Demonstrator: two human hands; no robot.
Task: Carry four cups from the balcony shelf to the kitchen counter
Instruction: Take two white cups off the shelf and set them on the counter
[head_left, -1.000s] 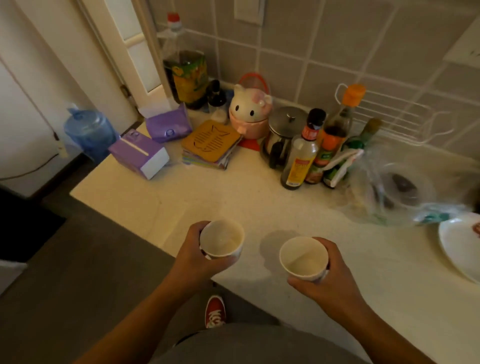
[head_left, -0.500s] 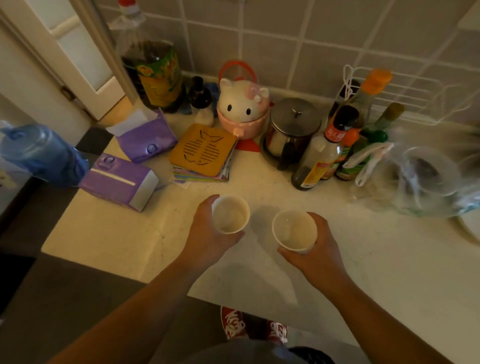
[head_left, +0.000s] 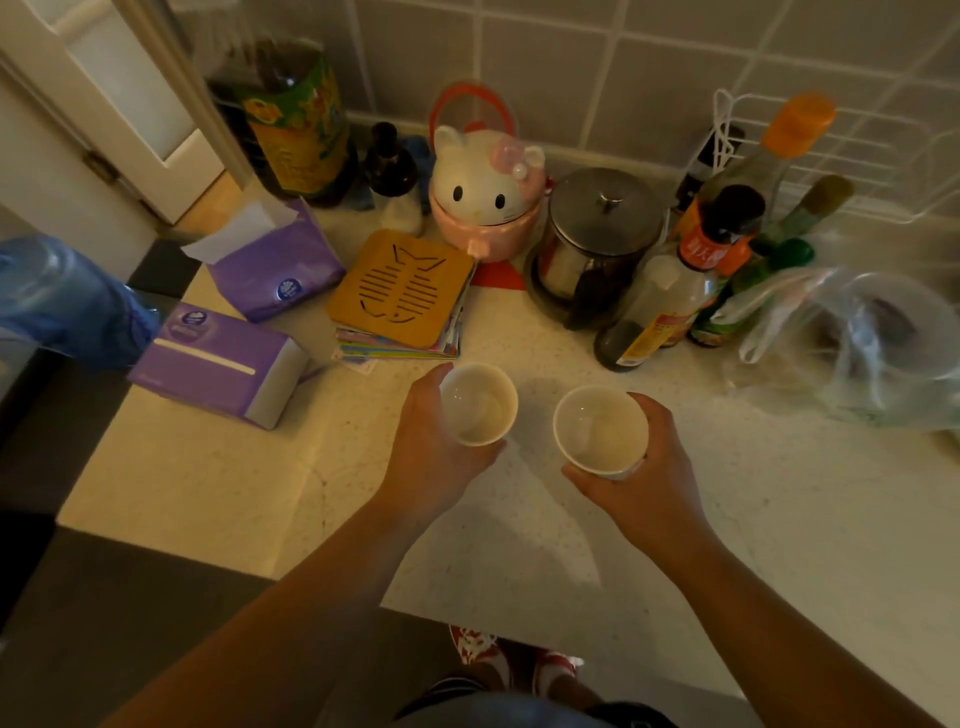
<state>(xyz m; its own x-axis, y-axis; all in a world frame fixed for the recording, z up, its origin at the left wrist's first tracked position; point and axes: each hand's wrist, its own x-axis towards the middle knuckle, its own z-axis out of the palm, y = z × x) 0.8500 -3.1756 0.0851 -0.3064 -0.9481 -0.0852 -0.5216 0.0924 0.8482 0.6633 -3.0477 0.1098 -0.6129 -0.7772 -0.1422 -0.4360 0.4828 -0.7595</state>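
So both hands are out over the kitchen counter (head_left: 779, 519), each one holding a white cup. The left hand (head_left: 431, 462) has its fingers wrapped tight around the left cup (head_left: 480, 405), thumb side up by the rim. The right hand (head_left: 639, 478) grips the right cup (head_left: 600, 431) the same way, fingers curled round the far side. Both cups are upright, mouths open to the camera, and look empty inside. They sit side by side with a small gap between them, not touching. Can't really tell if the bottoms are already resting on the counter or hanging just above it, the angle hides that.

Behind the cups there's a stack of coasters (head_left: 405, 291) with a fish-bone cutout on top, a cat-shaped container (head_left: 485, 192), a metal pot (head_left: 597, 234) and a bunch of sauce bottles (head_left: 670, 291). Two purple tissue boxes (head_left: 223, 364) are off to the left, and a clear plastic bag (head_left: 852, 343) is on the right.
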